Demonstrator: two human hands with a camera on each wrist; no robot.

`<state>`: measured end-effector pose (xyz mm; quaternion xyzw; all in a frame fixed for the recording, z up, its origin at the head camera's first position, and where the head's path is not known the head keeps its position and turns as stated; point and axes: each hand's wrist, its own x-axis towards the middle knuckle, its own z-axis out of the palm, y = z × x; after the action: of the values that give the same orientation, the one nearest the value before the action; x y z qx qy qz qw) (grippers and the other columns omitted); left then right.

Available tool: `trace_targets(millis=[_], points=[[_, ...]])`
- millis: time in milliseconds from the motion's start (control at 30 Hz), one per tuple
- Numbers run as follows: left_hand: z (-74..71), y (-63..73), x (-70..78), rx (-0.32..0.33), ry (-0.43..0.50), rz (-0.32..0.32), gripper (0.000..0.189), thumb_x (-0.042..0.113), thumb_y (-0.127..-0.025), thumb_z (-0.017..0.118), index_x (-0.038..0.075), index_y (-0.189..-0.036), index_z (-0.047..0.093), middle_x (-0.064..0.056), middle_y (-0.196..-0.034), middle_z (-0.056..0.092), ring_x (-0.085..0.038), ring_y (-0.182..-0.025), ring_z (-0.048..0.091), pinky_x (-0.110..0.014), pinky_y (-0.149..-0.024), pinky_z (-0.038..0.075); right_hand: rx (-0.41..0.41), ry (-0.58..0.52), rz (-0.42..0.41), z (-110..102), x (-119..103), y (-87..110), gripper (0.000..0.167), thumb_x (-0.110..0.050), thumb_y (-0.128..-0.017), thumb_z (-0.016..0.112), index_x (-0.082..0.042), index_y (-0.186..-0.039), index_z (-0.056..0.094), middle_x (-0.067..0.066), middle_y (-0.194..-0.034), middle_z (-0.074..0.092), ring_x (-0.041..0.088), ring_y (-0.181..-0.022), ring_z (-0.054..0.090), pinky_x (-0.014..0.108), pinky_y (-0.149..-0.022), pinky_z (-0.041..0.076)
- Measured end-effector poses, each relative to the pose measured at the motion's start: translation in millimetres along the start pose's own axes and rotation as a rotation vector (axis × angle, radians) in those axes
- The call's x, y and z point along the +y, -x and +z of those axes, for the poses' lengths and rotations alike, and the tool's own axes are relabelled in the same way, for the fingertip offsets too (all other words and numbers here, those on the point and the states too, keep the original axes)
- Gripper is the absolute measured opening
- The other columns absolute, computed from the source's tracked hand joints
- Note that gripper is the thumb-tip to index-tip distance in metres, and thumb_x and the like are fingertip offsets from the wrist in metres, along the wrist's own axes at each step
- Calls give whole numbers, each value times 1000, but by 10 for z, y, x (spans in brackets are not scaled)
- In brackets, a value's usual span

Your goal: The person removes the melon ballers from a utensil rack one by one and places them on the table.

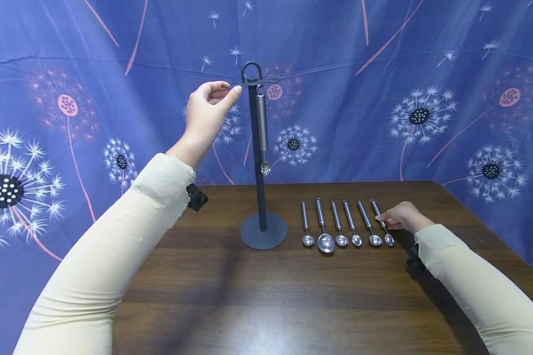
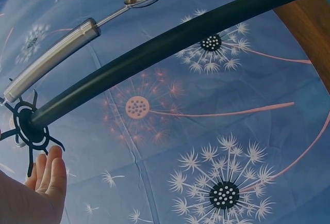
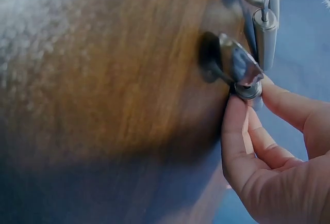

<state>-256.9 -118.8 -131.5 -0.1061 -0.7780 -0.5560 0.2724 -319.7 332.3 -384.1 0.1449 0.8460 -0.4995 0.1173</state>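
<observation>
My left hand [image 1: 208,111] pinches a hook on the top of a dark metal stand [image 1: 264,236]; the left wrist view shows its ring of hooks [image 2: 32,126] between thumb and fingers. From another hook hangs a steel measuring spoon [image 1: 262,123], bowl down. On the table, several measuring spoons [image 1: 321,214] lie in a row with handles pointing away. My right hand [image 1: 404,217] grips the handle of the rightmost measuring spoon [image 1: 388,240] between thumb and fingers. Its bowl [image 3: 240,64] shows close up in the right wrist view; whether it touches the table I cannot tell.
The brown wooden table [image 1: 293,305] ends at a back edge just behind the stand and the spoons. Behind it hangs a blue cloth [image 1: 337,123] with a dandelion pattern. Dark wrist cameras [image 1: 197,197] sit at both cuffs.
</observation>
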Motion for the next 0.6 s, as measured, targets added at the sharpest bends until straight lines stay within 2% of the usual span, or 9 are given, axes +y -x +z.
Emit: trace_targets(millis=[167,400,600], points=[[-4,11,1,-10,3,-14,46,37,-89,69,8,-124,59,-2,-112,60,-15,-108,60,-25,-91,48,-2,-31,-2,0,19,3,29,-1,-86,70,10,-100,47,0,-74,56,4,-62,60,26,-70,61],[-16,20,-1,-9,-1,-10,47,38,-89,68,9,-124,59,-3,-114,60,-15,-109,60,-25,-92,48,-45,-90,-28,3,52,-21,17,-1,-89,66,4,-90,49,-5,-63,60,1,-57,62,23,-65,60],[-15,17,0,-5,-6,-4,47,38,-89,69,8,-125,59,-2,-112,60,-13,-107,60,-25,-90,48,-24,-68,-39,22,75,-27,16,-3,-89,68,7,-91,54,-5,-63,60,1,-57,61,22,-63,60]])
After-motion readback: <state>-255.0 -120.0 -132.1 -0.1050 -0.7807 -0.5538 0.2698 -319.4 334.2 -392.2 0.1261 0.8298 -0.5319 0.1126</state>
